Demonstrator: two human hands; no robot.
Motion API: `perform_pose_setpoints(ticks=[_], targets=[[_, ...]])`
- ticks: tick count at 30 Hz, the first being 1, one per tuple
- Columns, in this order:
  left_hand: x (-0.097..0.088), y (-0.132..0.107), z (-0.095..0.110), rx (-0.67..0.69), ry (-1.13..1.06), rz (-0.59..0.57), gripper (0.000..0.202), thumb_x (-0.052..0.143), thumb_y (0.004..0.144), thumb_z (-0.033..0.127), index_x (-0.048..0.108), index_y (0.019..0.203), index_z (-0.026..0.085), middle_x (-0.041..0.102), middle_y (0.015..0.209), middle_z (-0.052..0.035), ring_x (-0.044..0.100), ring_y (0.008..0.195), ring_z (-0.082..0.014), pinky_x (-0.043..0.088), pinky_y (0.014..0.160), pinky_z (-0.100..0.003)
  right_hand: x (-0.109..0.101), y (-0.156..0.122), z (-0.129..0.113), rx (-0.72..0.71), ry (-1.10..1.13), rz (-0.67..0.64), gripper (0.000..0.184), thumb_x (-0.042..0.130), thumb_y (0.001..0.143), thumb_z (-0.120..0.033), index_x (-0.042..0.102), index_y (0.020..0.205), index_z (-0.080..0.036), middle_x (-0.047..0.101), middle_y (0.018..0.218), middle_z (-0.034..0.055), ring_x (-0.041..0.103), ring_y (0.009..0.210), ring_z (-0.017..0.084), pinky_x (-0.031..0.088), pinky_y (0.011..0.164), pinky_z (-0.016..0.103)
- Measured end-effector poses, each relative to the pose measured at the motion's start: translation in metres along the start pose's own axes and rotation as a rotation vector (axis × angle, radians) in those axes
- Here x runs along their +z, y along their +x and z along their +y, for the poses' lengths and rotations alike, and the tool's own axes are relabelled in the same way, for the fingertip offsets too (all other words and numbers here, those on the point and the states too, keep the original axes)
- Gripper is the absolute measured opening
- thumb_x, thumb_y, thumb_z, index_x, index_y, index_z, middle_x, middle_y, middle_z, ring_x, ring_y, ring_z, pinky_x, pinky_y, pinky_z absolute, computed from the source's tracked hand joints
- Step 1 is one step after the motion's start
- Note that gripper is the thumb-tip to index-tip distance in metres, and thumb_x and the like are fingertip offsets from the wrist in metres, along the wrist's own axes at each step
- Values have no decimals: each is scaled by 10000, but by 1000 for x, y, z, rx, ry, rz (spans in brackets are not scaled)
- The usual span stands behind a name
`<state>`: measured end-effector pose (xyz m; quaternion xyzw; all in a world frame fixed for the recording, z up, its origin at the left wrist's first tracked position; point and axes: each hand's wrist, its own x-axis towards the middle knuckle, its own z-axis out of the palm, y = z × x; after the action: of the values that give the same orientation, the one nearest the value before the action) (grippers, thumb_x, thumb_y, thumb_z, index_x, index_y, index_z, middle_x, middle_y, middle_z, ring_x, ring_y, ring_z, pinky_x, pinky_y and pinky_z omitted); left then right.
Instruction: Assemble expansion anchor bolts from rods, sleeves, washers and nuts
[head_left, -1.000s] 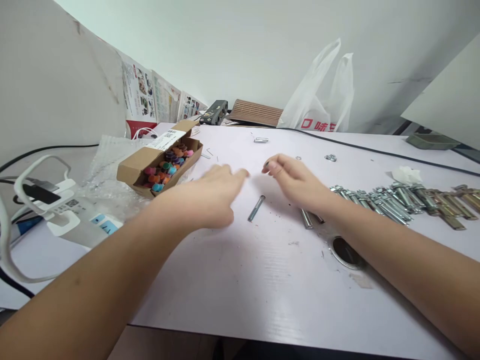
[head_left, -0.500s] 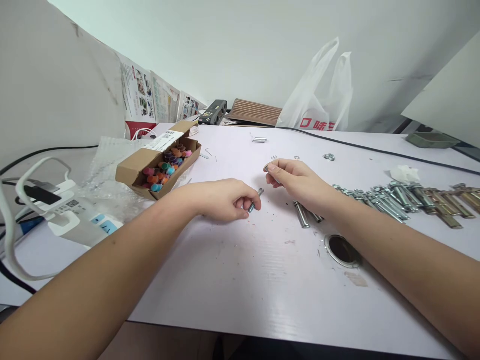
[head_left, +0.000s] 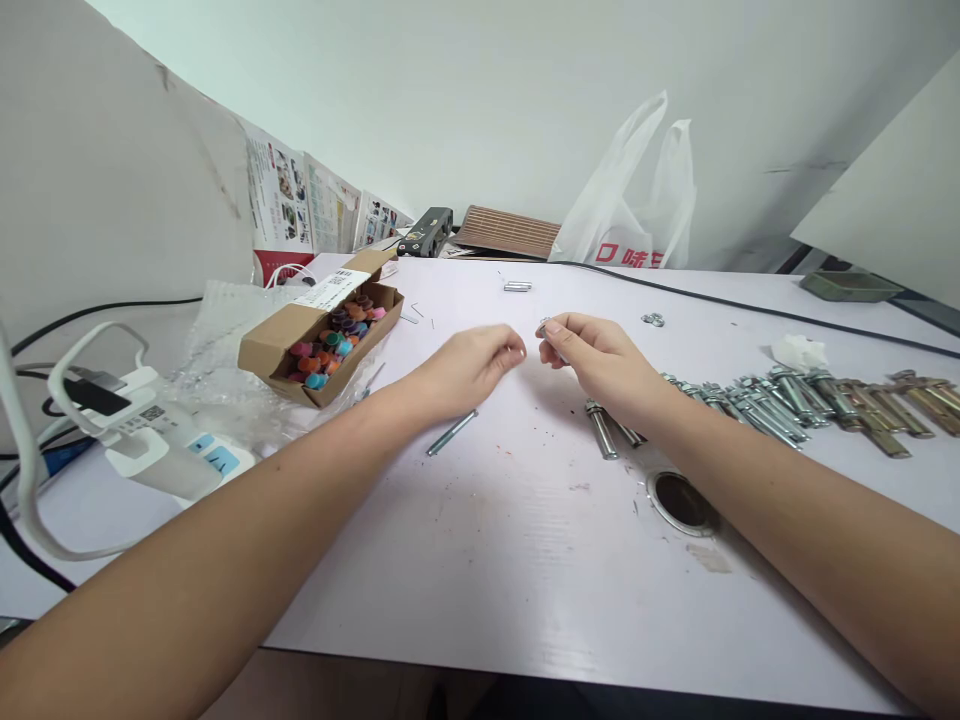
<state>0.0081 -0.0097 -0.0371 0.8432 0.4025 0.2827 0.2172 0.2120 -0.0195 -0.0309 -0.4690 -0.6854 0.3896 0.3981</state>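
Note:
My left hand [head_left: 469, 368] hovers over the white table [head_left: 525, 560] with its fingers curled and thumb pressed to fingertips; what they pinch, if anything, is too small to see. A loose silver bolt [head_left: 452, 432] lies on the table just below that wrist, apart from the fingers. My right hand [head_left: 596, 358] is closed, pinching a small metal part [head_left: 541, 328] at its fingertips, a few centimetres from my left fingertips. Two short bolts [head_left: 609, 434] lie beside my right wrist.
A row of several anchor bolts [head_left: 787, 398] runs to the right. A round cable hole [head_left: 679, 502] sits near my right forearm. At the left stand a cardboard box of coloured caps [head_left: 322, 340], bubble wrap and a power strip [head_left: 150, 445]. Behind are a plastic bag [head_left: 634, 215], washers [head_left: 652, 320] and a metal sleeve [head_left: 517, 287].
My left hand had closed on the bolt, then let it go; the bolt now lies further left. The left hand rose toward the right hand, which stayed pinched.

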Motion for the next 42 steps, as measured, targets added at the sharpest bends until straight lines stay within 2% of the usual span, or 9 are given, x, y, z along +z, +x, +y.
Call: perform_pose_setpoints(ticks=[4, 11, 20, 23, 27, 29, 32, 36, 42], targets=[[0, -1, 4, -112, -183, 180, 341, 438, 981, 468, 606, 1002, 171, 644, 833, -21, 540, 708, -125, 420, 644, -254, -4, 2, -9, -93, -17, 31, 307, 587, 944, -458, 654, 894, -163, 614, 831, 33, 485, 682, 119, 377, 617, 278], [1, 0, 1, -156, -154, -55, 230, 502, 931, 365, 613, 956, 165, 652, 857, -21, 573, 760, -135, 422, 670, -262, 0, 10, -20, -227, -180, -114, 168, 630, 870, -279, 748, 931, -178, 742, 956, 57, 651, 876, 190, 478, 771, 317], [0, 2, -6, -181, -125, -176, 227, 504, 906, 349, 631, 913, 161, 639, 802, -18, 550, 716, -141, 410, 647, -278, -10, 31, -39, -110, -382, -172, 117, 618, 766, -181, 731, 789, -165, 669, 660, 37, 538, 572, 148, 383, 546, 304], [-4, -1, -9, -194, -93, -157, 212, 515, 896, 325, 643, 927, 159, 662, 830, -26, 567, 732, -146, 412, 652, -277, 0, -3, -45, -333, -492, -23, 163, 575, 874, -237, 702, 794, -172, 687, 769, 68, 575, 674, 179, 410, 615, 328], [-6, -4, -13, -194, -70, -127, 224, 496, 911, 326, 646, 951, 164, 682, 867, -26, 576, 762, -145, 422, 686, -273, 41, -63, -33, -843, -716, -350, 239, 521, 988, -275, 657, 821, -170, 607, 714, 68, 510, 674, 186, 404, 648, 343], [-6, -4, -15, -173, -58, -131, 235, 480, 916, 327, 647, 959, 169, 675, 858, -20, 570, 754, -143, 422, 683, -272, 59, -69, -21, -897, -888, -385, 255, 495, 1003, -242, 636, 806, -160, 584, 717, 73, 479, 689, 203, 378, 646, 352], [-7, -2, -16, -152, -25, -158, 225, 510, 887, 331, 654, 910, 159, 661, 814, -15, 569, 745, -153, 410, 656, -274, 65, -47, -9, -985, -1004, -281, 246, 499, 997, -223, 649, 822, -136, 613, 765, 97, 486, 750, 229, 391, 710, 372], [-9, -2, -16, -114, -1, -168, 179, 546, 844, 299, 648, 840, 151, 662, 805, -12, 569, 751, -156, 393, 638, -267, 38, -23, -13, -978, -955, -12, 199, 519, 992, -260, 661, 906, -150, 657, 847, 121, 494, 810, 243, 401, 761, 386], [-9, -6, -8, -171, -61, -168, 268, 501, 911, 381, 663, 925, 168, 661, 796, -18, 571, 705, -144, 402, 633, -267, -2, -24, -23, -591, -663, 272, 198, 530, 975, -288, 602, 802, -222, 633, 735, 77, 513, 754, 231, 413, 705, 388]])
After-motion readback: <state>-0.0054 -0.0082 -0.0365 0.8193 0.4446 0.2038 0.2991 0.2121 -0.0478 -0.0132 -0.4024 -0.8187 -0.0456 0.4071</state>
